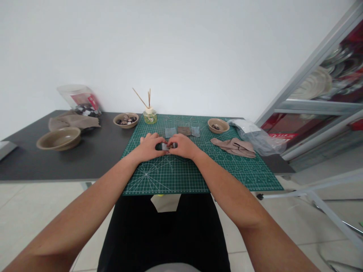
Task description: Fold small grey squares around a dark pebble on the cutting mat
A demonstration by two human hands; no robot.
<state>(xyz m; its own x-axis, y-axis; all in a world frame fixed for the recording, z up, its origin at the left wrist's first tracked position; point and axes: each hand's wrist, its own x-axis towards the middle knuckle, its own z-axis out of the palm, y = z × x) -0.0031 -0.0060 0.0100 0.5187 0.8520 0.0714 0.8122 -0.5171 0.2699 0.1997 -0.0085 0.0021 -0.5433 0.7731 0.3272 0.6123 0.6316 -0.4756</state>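
Both my hands meet over the middle of a green cutting mat [176, 173]. My left hand [150, 145] and my right hand [183, 145] are closed in a pinch on a small grey-blue fabric square [165, 146], with a small dark item at its right edge that I cannot make out. Just behind my hands lie three small fabric squares [183, 131] in a row: blue-grey, brown, blue-grey.
A dark table [56, 158] holds an empty tan bowl [59, 138], a bowl of buttons [126, 120], a reed diffuser [149, 114], a small bowl [218, 125], beige cloth [234, 146], a plastic bag [255, 138], and a tilted jar [81, 100]. A metal frame [312, 75] stands right.
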